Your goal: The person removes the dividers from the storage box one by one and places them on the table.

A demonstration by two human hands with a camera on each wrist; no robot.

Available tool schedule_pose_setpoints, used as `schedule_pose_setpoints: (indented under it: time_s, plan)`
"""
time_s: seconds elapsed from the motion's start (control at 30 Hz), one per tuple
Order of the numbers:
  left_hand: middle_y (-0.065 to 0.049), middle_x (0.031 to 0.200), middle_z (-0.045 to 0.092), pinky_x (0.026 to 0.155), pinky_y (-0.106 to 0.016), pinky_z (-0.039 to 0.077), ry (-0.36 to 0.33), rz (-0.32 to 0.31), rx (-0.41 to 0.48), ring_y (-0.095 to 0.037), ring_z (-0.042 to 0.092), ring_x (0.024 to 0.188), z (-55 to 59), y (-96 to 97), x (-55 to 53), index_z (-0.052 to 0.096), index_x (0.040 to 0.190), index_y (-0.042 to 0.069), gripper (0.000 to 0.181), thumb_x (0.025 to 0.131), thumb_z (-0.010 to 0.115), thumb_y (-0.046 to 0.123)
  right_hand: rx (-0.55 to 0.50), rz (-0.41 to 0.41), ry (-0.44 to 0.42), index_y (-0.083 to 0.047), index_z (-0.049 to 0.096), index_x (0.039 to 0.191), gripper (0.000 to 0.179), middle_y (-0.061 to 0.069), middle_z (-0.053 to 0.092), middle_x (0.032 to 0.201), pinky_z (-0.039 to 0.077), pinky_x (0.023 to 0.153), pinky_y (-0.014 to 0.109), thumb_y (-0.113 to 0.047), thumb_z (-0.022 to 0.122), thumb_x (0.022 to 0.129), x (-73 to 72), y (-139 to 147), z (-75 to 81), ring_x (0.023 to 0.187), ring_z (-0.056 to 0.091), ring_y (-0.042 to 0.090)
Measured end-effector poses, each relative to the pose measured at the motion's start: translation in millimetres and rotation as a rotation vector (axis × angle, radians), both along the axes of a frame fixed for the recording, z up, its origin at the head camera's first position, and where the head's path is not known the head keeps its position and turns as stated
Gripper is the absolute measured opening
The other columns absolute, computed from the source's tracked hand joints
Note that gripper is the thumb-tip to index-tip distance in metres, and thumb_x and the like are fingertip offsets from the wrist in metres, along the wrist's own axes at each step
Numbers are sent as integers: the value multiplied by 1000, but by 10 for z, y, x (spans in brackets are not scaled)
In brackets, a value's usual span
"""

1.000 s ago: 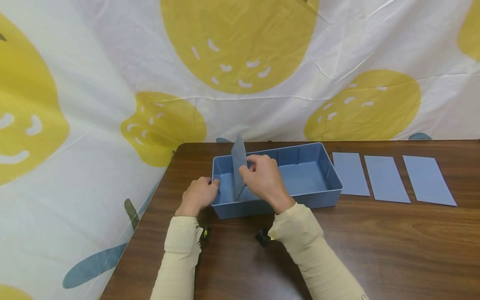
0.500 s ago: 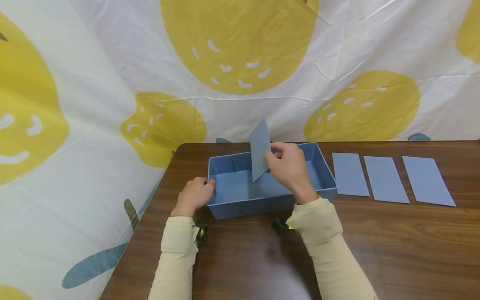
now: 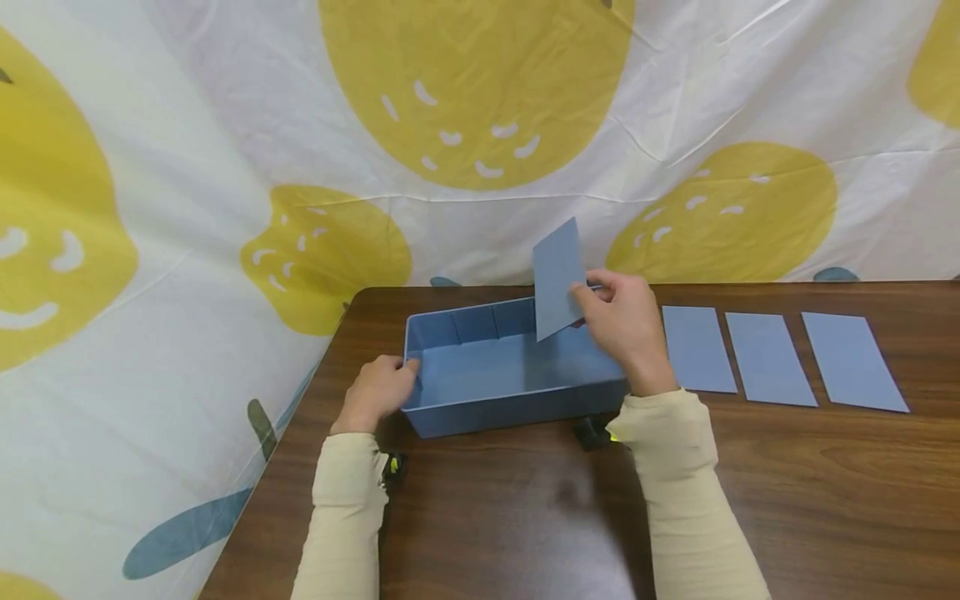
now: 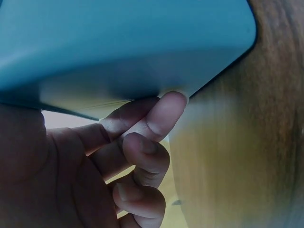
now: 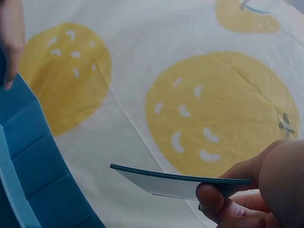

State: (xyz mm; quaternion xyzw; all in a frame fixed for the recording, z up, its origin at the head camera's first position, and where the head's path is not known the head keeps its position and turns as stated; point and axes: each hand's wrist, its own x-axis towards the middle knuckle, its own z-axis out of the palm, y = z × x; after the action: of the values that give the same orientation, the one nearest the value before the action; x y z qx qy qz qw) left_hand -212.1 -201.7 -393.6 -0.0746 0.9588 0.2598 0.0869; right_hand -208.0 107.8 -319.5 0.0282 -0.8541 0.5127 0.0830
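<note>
A blue rectangular plastic bin [image 3: 517,408] sits on the table. My left hand [image 3: 377,390] grips its left end wall, thumb over the rim; in the left wrist view the fingers [image 4: 166,114] lie against the outside of the wall. My right hand [image 3: 626,323] pinches a flat blue-grey divider panel [image 3: 557,282] by its right edge, thumb on the near face. The panel is tilted upright above the right part of the bin and stands apart from the wall slots. In the right wrist view the panel [image 5: 156,174] shows almost edge-on between thumb and fingers.
Three similar panels, a left one [image 3: 701,350], a middle one [image 3: 771,358] and a right one [image 3: 855,362], lie flat in a row right of the bin on the wooden table [image 3: 495,517]. A lemon-print cloth [image 3: 517,225] hangs behind the table's back edge.
My right hand has lifted the panel up out of the bin's left part and carried it rightward. The bin has slid slightly left, with my left hand still on it.
</note>
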Motion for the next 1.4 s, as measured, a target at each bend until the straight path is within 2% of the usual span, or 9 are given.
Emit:
schedule_pose_setpoints:
  time_s: [0.1,0.23,0.43,0.63,0.8,0.87,1.0,1.17,1.4]
  plan:
    - [-18,115,63,81,-50,44,3,5,-6,-32,57,98,-3,-26,-3,65,113,4,47,102,37,40,-6,-19,-11,-5,61,134,40,17,74,90,36,55,32,-25,56,99,-9,59,1,67,61,24]
    - [-20,119,62,83,-51,44,-2,9,0,-33,57,101,-13,-56,-10,64,118,4,48,102,36,40,-30,-36,-35,-5,57,138,45,19,73,102,42,65,33,-27,57,99,-18,123,-2,88,65,28]
    - [-23,131,58,92,-57,43,-10,19,10,-38,56,114,-26,-83,-8,59,130,2,53,102,35,41,-59,-64,-53,-7,59,137,44,18,70,114,45,75,35,-29,59,98,-19,217,3,97,65,30]
    - [-24,133,57,95,-58,43,5,22,15,-41,55,119,-33,-127,-11,59,131,2,55,102,36,42,-94,-86,-72,-8,60,136,45,15,68,111,46,74,34,-32,59,98,-24,295,6,92,63,28]
    - [-25,135,55,97,-58,42,0,27,24,-42,54,122,-27,-157,-8,57,134,2,56,101,36,42,-75,-102,-33,-8,66,129,40,10,67,88,44,60,30,-32,59,98,-40,344,-16,69,58,20]
    - [-25,135,56,97,-58,42,-4,28,28,-41,54,120,-20,-162,-5,57,134,1,56,101,36,42,-71,-114,-31,-8,67,128,40,7,65,85,42,58,28,-32,60,97,-41,375,-19,67,54,16]
    - [-24,130,58,93,-56,44,-6,36,28,-38,56,113,-7,-176,1,58,131,2,54,102,36,41,-73,-137,-53,-11,65,131,44,9,66,99,42,66,29,-36,60,96,-31,448,-11,79,53,15]
    - [-24,129,58,91,-56,44,-7,37,34,-38,56,112,-2,-194,2,59,129,1,54,102,36,41,-75,-139,-92,-13,61,136,47,12,64,117,41,77,33,-40,58,97,-32,518,-19,98,52,18]
    - [-26,138,53,99,-59,41,-25,45,56,-43,52,124,4,-254,2,53,138,-1,58,102,36,42,-92,-133,-122,-15,59,138,49,11,61,129,41,83,36,-42,57,97,-40,558,-36,108,52,21]
